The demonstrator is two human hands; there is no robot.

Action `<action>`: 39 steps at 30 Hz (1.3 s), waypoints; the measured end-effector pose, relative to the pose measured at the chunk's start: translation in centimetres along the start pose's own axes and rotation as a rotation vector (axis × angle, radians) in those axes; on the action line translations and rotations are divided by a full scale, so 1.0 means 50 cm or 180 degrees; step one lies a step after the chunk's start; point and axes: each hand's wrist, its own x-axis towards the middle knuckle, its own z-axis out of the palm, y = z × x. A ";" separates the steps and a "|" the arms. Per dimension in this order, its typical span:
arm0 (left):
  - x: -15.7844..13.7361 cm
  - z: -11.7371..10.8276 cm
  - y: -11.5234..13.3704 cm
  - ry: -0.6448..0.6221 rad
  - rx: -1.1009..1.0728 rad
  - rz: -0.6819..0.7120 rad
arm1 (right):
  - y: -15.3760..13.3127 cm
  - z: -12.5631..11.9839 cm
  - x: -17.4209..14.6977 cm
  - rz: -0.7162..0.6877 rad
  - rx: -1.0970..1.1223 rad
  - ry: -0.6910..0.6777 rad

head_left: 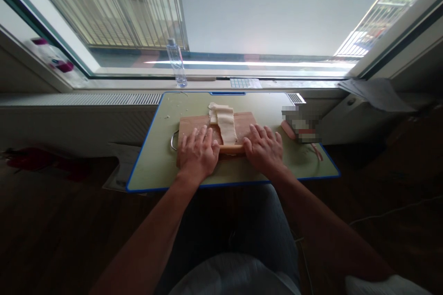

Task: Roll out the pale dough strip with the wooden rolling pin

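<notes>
A wooden rolling pin (pixel 231 149) lies crosswise near the front of a wooden cutting board (pixel 245 119). My left hand (pixel 198 151) rests palm down over its left end, fingers stretched forward and slightly apart. Over the right end, my right hand (pixel 265 148) lies the same way, with its fingers extended. Both palms hide the pin's ends. A long flat strip of pale dough (pixel 226 125) runs from the pin toward the far side of the board. Its far part is folded over and reaches past the board's edge.
A pale green table (pixel 155 166) with a blue rim carries the board. Dough crumbs lie at its back left. A pixelated object (pixel 304 124) stands on the right. A clear bottle (pixel 176 63) is on the windowsill, and papers (pixel 375 94) lie at right.
</notes>
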 end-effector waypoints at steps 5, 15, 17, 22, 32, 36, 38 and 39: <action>-0.031 0.001 0.005 0.0184 -0.0084 -0.0008 | -0.001 -0.003 -0.030 -0.0040 -0.0020 0.0178; 0.005 -0.014 0.009 -0.0209 0.0088 -0.0111 | -0.004 -0.007 -0.004 0.0059 -0.0073 -0.0092; 0.033 -0.020 0.008 -0.0375 0.0122 -0.0089 | -0.004 -0.009 0.018 0.0080 -0.0066 -0.0223; 0.118 -0.023 -0.002 -0.0889 0.0007 -0.0025 | 0.002 -0.012 0.083 0.0002 -0.0044 -0.0659; 0.214 0.007 -0.027 -0.0756 -0.0212 -0.0348 | 0.012 -0.001 0.164 0.0019 0.0246 -0.0891; 0.212 0.008 -0.022 -0.0645 -0.0121 -0.0466 | 0.011 0.002 0.153 0.0085 0.0260 -0.0815; 0.200 0.003 -0.017 -0.0694 -0.0058 -0.0399 | 0.010 0.000 0.141 0.0071 0.0247 -0.0756; 0.192 0.000 -0.015 -0.0723 -0.0043 -0.0384 | 0.009 -0.002 0.133 0.0057 0.0228 -0.0740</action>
